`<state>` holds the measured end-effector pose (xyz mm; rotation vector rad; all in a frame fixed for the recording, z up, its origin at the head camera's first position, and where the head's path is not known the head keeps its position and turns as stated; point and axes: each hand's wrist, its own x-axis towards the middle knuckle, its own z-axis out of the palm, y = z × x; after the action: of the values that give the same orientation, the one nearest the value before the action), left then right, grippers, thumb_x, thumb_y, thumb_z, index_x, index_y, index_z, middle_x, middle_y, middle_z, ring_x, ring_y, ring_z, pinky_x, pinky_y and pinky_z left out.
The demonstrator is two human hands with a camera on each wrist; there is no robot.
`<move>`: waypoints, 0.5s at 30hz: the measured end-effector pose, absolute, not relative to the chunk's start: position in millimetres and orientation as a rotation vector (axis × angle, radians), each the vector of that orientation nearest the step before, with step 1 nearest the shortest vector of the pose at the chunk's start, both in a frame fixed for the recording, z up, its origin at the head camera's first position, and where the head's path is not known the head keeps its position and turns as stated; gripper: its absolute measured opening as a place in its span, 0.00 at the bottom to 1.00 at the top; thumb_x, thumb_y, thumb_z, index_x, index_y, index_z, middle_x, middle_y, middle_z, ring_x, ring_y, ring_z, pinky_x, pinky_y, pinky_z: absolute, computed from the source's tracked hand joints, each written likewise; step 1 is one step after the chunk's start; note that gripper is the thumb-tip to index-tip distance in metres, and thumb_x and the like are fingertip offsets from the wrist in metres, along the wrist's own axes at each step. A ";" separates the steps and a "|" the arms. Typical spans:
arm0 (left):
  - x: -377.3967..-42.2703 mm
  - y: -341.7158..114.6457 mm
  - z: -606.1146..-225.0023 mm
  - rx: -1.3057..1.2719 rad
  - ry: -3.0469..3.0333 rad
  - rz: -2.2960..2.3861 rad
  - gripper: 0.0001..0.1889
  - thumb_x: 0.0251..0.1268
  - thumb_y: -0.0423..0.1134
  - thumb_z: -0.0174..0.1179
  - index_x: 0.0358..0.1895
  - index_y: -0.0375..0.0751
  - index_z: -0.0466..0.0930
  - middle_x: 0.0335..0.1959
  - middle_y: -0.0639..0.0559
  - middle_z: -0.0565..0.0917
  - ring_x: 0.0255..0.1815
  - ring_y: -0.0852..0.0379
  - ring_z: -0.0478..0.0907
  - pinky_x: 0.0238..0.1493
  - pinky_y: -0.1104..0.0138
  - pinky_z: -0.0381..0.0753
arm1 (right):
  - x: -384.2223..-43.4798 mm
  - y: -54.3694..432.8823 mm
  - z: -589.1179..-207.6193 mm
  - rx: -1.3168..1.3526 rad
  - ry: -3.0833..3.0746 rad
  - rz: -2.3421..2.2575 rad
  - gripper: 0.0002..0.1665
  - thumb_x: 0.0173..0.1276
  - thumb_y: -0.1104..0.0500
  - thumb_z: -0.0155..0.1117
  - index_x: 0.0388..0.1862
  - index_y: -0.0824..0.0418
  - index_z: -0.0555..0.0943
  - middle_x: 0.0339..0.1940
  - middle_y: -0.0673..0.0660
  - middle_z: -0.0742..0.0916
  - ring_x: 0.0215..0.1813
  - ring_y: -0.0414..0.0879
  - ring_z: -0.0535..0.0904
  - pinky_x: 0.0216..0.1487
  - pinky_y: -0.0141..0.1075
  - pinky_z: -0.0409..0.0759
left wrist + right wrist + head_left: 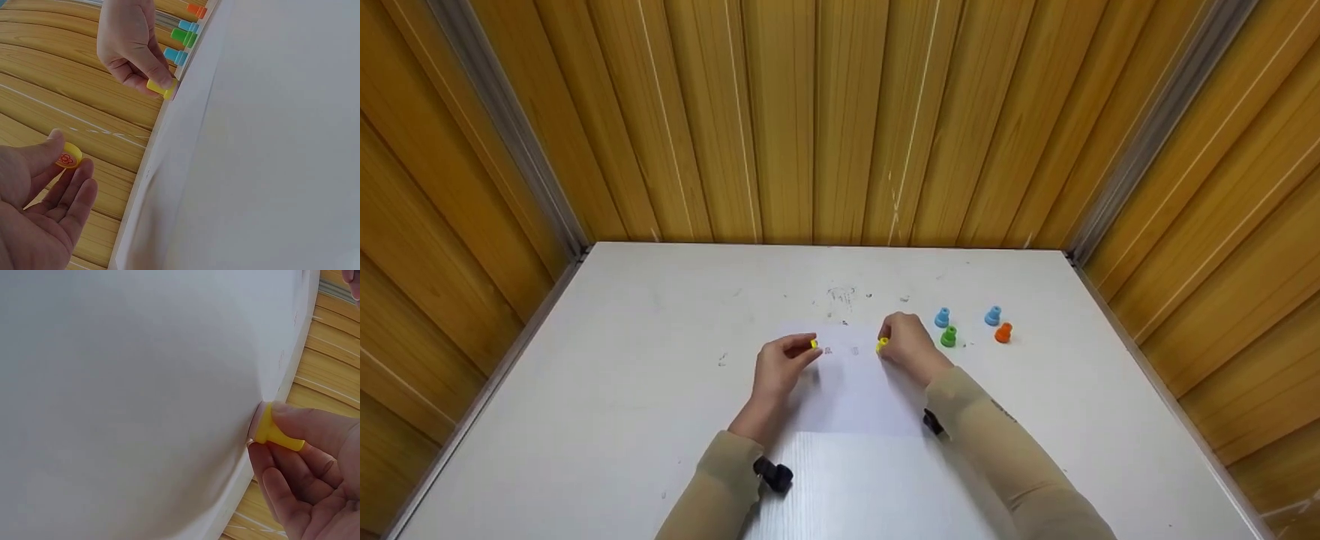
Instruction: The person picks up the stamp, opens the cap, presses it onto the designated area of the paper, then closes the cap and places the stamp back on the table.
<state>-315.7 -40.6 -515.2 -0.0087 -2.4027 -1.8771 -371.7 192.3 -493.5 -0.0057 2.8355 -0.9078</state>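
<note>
Between the thumb and fingers of my right hand [911, 345] is a yellow toy stamp [275, 430], gripped by its handle side. Its pale pinkish base faces the white paper [840, 397] and appears to touch it near the right edge. My left hand [780, 367] pinches a small round yellow cap [68, 156] bearing a red flower picture, held above the paper's left side. Two small faint prints [841, 350] lie in a row on the paper, between both hands. In the right wrist view, faint marks also show further along the sheet.
Right of the paper stand several more stamps: two blue, the nearer blue one [943, 318] beside a green stamp [949, 337], and an orange stamp [1003, 333]. Dark scuffs [841, 295] mark the white table behind the paper. Wood-patterned walls [780, 120] enclose the back and sides.
</note>
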 end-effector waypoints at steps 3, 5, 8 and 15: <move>-316.4 -40.4 -514.5 -0.020 -2.406 -1.866 0.16 0.62 0.32 0.72 0.53 0.32 0.87 0.48 0.41 0.90 0.47 0.52 0.87 0.47 0.67 0.89 | -372.5 192.3 -493.7 0.006 2.831 -0.923 0.09 0.59 0.72 0.71 0.35 0.61 0.83 0.37 0.57 0.86 0.44 0.50 0.80 0.49 0.40 0.84; -317.3 -40.2 -514.4 -0.033 -2.401 -1.869 0.16 0.63 0.32 0.72 0.53 0.32 0.87 0.49 0.41 0.90 0.47 0.51 0.87 0.47 0.67 0.89 | -373.0 192.2 -493.5 0.015 2.836 -0.931 0.09 0.60 0.72 0.71 0.35 0.61 0.83 0.38 0.57 0.86 0.44 0.51 0.80 0.50 0.41 0.84; -316.4 -40.0 -514.5 -0.032 -2.405 -1.877 0.16 0.63 0.32 0.72 0.53 0.32 0.87 0.49 0.41 0.90 0.47 0.51 0.87 0.48 0.67 0.89 | -372.8 192.3 -494.5 0.029 2.833 -0.920 0.09 0.60 0.72 0.71 0.35 0.60 0.83 0.38 0.57 0.85 0.44 0.51 0.80 0.50 0.41 0.84; -315.1 -39.1 -514.0 -0.048 -2.418 -1.853 0.16 0.64 0.32 0.72 0.54 0.32 0.87 0.48 0.40 0.90 0.46 0.52 0.87 0.46 0.67 0.89 | -372.9 191.7 -491.0 -0.016 2.830 -0.861 0.09 0.61 0.71 0.71 0.38 0.61 0.83 0.39 0.57 0.85 0.45 0.51 0.80 0.53 0.43 0.83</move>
<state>-315.1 -39.1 -514.0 -0.0485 -2.4182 -1.8528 -372.9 191.7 -491.0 -0.0160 2.8297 -0.8612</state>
